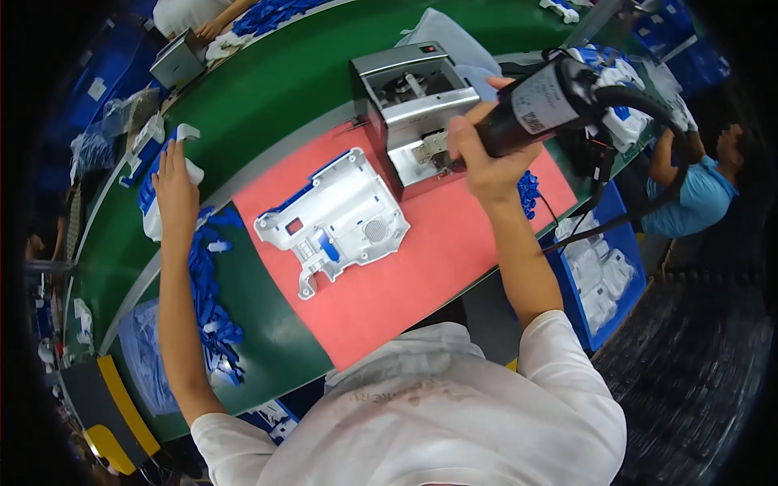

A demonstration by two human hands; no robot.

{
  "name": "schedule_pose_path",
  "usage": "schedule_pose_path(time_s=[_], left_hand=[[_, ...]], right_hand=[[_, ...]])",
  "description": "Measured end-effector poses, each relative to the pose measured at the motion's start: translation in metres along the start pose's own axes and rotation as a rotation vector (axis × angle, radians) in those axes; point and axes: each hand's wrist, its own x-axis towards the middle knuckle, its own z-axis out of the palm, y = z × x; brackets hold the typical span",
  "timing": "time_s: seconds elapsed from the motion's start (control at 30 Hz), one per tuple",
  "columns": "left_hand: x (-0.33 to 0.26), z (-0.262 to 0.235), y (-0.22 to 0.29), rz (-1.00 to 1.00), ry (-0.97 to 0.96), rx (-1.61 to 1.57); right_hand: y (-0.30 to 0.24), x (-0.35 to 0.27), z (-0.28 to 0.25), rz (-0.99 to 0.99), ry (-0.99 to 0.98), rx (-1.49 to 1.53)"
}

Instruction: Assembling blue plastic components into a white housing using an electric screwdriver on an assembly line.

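Note:
My right hand is wrapped round a black electric screwdriver with a pale label and a thick cable. Its tip is close to the front of a metal screw feeder. My left hand reaches far left, its fingers stretched out against a white and blue plastic part on the green belt; the underside of the hand is hidden. Between my arms a white plastic housing shell lies inner side up on a pink mat, with blue pieces along one edge and near its middle.
Many blue strips are heaped beside my left forearm. Small blue pieces lie right of my right wrist. A blue crate of white parts stands at the right. The green conveyor curves behind; a co-worker is at right.

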Motion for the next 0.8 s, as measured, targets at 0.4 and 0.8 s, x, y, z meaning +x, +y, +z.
schedule_pose_path(time_s=[0.4, 0.8], left_hand=[[-0.148, -0.103, 0.087, 0.018, -0.067, -0.004], [-0.160, -0.136, 0.136, 0.248, -0.106, -0.755]], right_hand=[[-0.059, -0.023, 0.048, 0.176, -0.123, 0.402], [-0.025, -0.076, 0.135, 0.135, -0.357, 0.294]])
